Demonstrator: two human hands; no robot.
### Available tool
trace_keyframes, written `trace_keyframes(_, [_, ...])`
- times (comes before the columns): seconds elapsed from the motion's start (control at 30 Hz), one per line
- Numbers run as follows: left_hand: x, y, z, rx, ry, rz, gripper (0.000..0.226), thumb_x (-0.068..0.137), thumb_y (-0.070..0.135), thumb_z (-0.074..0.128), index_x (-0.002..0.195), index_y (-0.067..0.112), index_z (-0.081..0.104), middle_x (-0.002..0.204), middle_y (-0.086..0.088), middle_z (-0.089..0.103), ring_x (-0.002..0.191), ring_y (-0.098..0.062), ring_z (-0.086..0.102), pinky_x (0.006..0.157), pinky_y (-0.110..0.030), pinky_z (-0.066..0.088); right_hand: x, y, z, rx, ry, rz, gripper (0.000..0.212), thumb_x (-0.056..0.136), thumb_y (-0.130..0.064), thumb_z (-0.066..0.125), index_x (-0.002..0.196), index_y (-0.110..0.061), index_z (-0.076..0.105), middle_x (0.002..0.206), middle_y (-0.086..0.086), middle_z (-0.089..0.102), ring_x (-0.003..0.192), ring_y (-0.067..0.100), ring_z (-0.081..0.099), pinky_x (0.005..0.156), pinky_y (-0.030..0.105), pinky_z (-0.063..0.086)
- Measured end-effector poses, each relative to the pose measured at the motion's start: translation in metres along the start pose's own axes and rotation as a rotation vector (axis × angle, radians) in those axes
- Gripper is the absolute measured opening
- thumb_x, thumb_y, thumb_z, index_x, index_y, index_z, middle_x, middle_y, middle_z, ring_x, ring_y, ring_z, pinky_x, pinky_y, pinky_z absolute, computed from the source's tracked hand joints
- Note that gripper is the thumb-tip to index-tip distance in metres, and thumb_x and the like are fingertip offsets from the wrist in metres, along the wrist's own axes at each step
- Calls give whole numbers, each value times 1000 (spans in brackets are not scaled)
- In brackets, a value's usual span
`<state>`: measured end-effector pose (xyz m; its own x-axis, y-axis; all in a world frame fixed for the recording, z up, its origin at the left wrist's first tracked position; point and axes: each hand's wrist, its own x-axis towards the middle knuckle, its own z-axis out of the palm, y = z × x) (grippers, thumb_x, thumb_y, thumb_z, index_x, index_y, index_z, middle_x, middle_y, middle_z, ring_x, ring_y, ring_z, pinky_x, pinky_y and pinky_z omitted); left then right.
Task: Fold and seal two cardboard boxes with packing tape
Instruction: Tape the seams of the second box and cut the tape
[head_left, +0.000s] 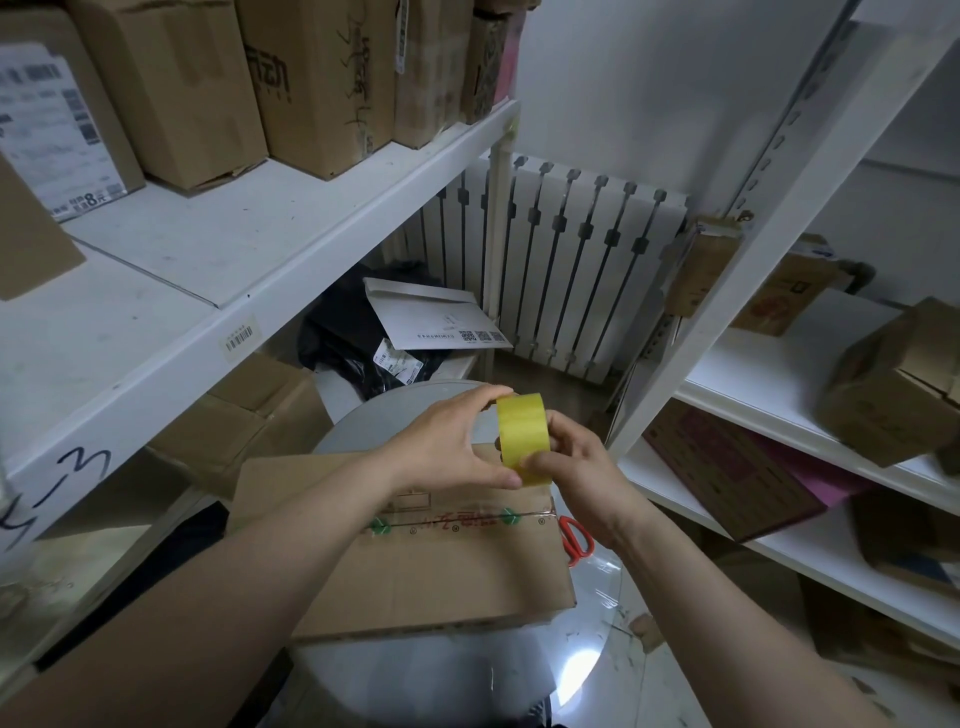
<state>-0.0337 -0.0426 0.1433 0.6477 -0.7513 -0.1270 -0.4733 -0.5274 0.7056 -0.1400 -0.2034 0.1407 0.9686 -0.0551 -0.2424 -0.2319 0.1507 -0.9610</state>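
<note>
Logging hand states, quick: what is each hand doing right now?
Left hand: pinches the yellow tape roll between fingers and thumb.
Right hand: grips the same roll from its other side.

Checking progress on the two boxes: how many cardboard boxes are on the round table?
1. The cardboard box lies on the round table, below the tape roll, with red scissors at its right edge. Another may be hidden under it.
</note>
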Motion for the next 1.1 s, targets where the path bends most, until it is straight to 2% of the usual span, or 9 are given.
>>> trace_keyframes(0.1, [1,2,8,39,59,78,97,63,48,87,143,28,35,142,10,40,128,-9,41,104,-31,42,6,-8,5,92,143,68,15,88,-14,62,102,-9,66,81,5,67,78,18,65,70,31,51])
trace_keyframes(0.27, [1,1,21,229,123,280,96,66,56,81,144,27,33,139,7,35,131,-12,35,107,-38,40,20,-24,8,52,373,333,31,98,-41,54,96,-12,63,93,12,68,88,27,66,83,42,56])
trace_keyframes(0.37, [3,3,19,61,102,302,64,87,39,69,142,31,40,139,8,41,130,-12,41,107,-39,41,21,-26,8,42,488,367,38,101,-42,45,86,-11,61,70,6,51,62,17,50,61,31,44])
trace_keyframes(0.53, [10,4,16,27,376,419,30,95,11,60,124,13,66,117,-1,67,108,-13,61,93,-29,49,18,-20,14,194,557,315,39,99,-40,51,71,-13,57,53,2,39,48,15,37,50,28,32])
trace_keyframes(0.77, [8,14,20,-113,648,225,44,81,52,66,98,12,77,89,2,76,80,-11,71,71,-34,59,15,-21,21,354,617,145,37,96,-40,57,69,-16,56,53,0,39,43,10,37,49,27,31])
trace_keyframes(0.87, [5,17,21,-154,619,100,40,80,51,68,94,14,77,75,13,71,69,0,66,67,-22,55,15,-19,23,386,594,81,36,95,-40,59,67,-17,58,54,0,39,45,11,37,50,26,31])
trace_keyframes(0.97, [2,15,27,-93,597,51,12,87,22,72,93,11,75,41,19,43,45,0,45,49,-11,31,17,-17,22,429,562,49,29,94,-34,60,72,-17,62,55,0,42,48,12,39,53,27,34])
trace_keyframes(1.03, [-1,13,25,-30,640,77,13,86,9,69,98,11,76,43,18,42,46,4,45,51,-7,32,20,-17,17,353,534,90,24,91,-27,59,72,-14,59,58,3,42,55,20,41,57,30,36])
trace_keyframes(1.1, [1,6,21,69,676,164,22,82,5,66,101,11,76,66,11,66,62,2,61,61,-9,45,22,-18,12,226,481,190,15,79,-27,55,71,-14,51,63,6,38,68,28,37,62,33,36])
